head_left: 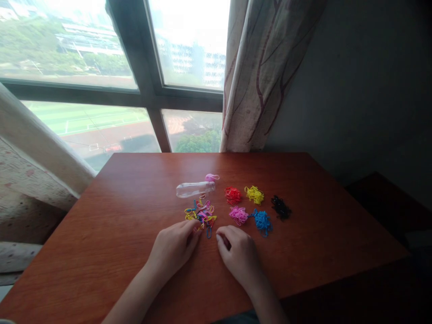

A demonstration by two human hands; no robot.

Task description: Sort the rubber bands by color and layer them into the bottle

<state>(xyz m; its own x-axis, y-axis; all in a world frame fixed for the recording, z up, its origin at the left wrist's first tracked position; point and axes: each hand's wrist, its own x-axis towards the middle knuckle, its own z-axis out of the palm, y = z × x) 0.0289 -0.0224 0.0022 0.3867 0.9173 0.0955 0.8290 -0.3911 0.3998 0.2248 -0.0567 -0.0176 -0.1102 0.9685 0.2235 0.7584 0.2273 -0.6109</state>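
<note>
A loose pile of mixed-colour rubber bands (203, 211) lies on the table in front of me. My left hand (177, 243) reaches its near edge, thumb and forefinger closed around a small rubber band (196, 230). Just right of the pile, my right hand (240, 249) rests with curled fingers and the thumb against the forefinger; whatever may be between them is hidden. Sorted by colour to the right are heaps of red bands (232, 195), yellow bands (254, 195), pink bands (239, 215), blue bands (263, 222) and black bands (281, 207).
Behind the mixed pile a clear plastic bottle (194, 189) lies on its side, a pink cap with a loop (211, 177) beside its mouth. The brown wooden table (111, 234) meets a window (192, 45) at the back. Curtains (256, 72) hang at both sides.
</note>
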